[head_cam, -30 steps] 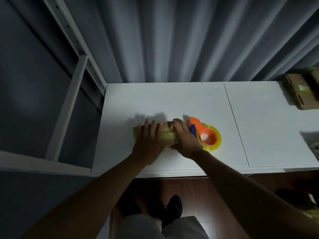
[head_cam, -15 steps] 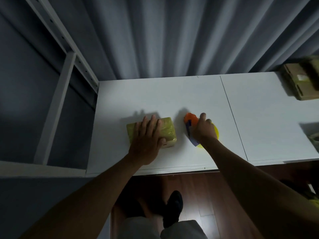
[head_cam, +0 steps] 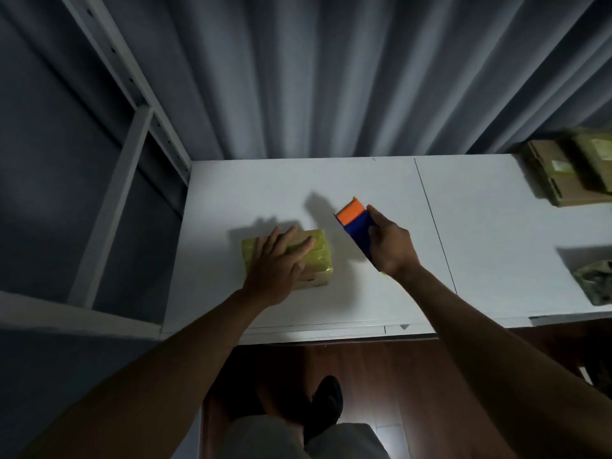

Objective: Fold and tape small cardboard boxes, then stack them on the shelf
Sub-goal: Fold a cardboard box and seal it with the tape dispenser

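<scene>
No brand name or readable writing anywhere; only a small dark print on the near side of the small cardboard box point(head_cam: 287, 256), too small to read. Box wrapped in yellowish tape, lying flat on the white table point(head_cam: 251, 193), left of the middle, near the front edge.

Left hand point(head_cam: 278, 268) laid flat on top of the box, fingers straight and a little spread, pressing down, not curled around it.

Right hand point(head_cam: 390, 248) lifted above the table, to the right of the box and apart from it, fingers wrapped around the tape dispenser point(head_cam: 356, 223). Dispenser with blue body and orange far end, tilted, far end pointing up and left. Most of the dispenser hidden behind the hand.

Far right corner of the table: a stack of flat brown cardboard pieces point(head_cam: 563, 177), with pale labels, blurred. Near right edge: a crumpled greenish bundle point(head_cam: 596, 286), not clear what it is.

White metal shelf frame point(head_cam: 132, 134) at the left of the table. Grey curtain point(head_cam: 331, 77) behind. Dark shoe point(head_cam: 326, 405) on the wooden floor point(head_cam: 397, 385) below
</scene>
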